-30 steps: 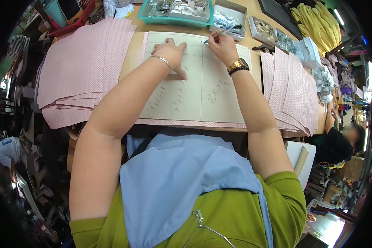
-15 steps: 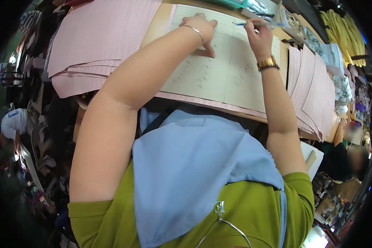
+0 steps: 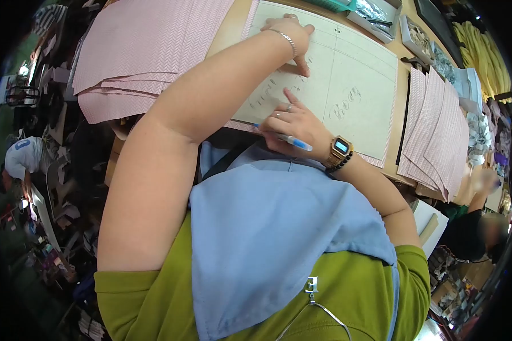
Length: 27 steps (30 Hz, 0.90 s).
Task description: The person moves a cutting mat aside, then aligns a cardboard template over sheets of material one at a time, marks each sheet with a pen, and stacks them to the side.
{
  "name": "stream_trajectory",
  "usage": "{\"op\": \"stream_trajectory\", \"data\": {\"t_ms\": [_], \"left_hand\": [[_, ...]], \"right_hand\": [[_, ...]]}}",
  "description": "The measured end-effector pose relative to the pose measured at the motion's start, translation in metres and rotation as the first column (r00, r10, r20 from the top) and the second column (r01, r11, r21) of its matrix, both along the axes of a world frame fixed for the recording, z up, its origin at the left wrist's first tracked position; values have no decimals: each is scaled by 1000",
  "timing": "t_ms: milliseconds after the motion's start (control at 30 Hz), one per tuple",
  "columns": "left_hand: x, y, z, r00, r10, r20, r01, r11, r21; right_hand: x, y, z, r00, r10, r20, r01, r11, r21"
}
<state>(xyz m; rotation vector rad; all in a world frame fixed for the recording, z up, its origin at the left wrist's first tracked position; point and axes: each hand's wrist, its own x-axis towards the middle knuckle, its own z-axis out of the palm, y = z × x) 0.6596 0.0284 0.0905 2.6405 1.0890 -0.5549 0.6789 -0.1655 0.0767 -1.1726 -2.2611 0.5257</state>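
A pale template board [image 3: 361,79] with ruled lines and handwriting lies on a pink patterned sheet [image 3: 378,161]. My left hand [image 3: 293,40] rests on the board's upper left part, fingers spread, with a chain bracelet at the wrist. Near the board's lower front edge is my right hand [image 3: 293,125], its fingers curled around a blue and white pen [image 3: 294,141] and its index finger pointing out over the board. The wrist behind it wears a gold watch [image 3: 340,148] and dark beads.
Stacks of pink patterned sheets lie left [image 3: 148,45] and right [image 3: 435,131] on the wooden table [image 3: 224,41]. Boxes of small parts [image 3: 416,38] and a teal tray [image 3: 330,4] stand at the back. Another person [image 3: 466,230] is at the far right.
My right hand has come down from the board's top to its front edge with the pen, now turned in the fingers. My left hand stays on the board. The view has shifted.
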Motion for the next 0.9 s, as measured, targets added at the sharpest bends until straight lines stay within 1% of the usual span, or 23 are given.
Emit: {"op": "stream_trajectory", "data": {"t_ms": [33, 133, 233, 333, 433, 533, 567, 600, 667, 700, 733, 833, 900], "left_hand": [[0, 0, -1, 1000, 2, 5, -2, 1000, 3], [0, -1, -3, 1000, 14, 9, -14, 1000, -20], [2, 2, -8, 1000, 10, 15, -10, 1000, 2], [0, 1, -5, 1000, 1, 15, -1, 1000, -2], [-4, -2, 8, 999, -36, 18, 36, 999, -10], [-7, -3, 16, 988, -150, 30, 149, 988, 27], [-7, -3, 12, 988, -148, 38, 146, 988, 45], [-6, -2, 8, 987, -152, 51, 149, 987, 60], [-6, -1, 11, 987, -156, 41, 155, 987, 32], [-8, 1, 6, 982, -171, 80, 166, 984, 59], [-10, 2, 2, 977, -178, 114, 169, 982, 86], [-9, 4, 6, 979, -195, 63, 190, 979, 72], [-10, 6, 4, 976, -199, 83, 193, 978, 77]], "right_hand": [[5, -4, 5, 1000, 2, 19, -1, 999, -40], [16, -11, 10, 998, -13, 69, 16, 999, -38], [2, -3, -2, 1000, 14, 26, -15, 999, 39], [-18, 12, -12, 998, 2, -56, 2, 998, 65], [-1, 1, -8, 999, -17, -39, 18, 999, 29], [35, -32, 12, 990, -143, 11, 144, 983, -114], [52, -47, 17, 970, -225, -88, 214, 970, -119], [69, -62, 21, 933, -341, -112, 324, 935, -144], [99, -97, 32, 814, -561, -148, 534, 825, -185], [112, -114, 31, 756, -641, -130, 622, 766, -159], [120, -130, 30, 730, -676, -100, 659, 735, -161], [127, -161, 27, 669, -742, -43, 729, 667, -153], [124, -164, 21, 680, -732, -48, 720, 679, -142]]}}
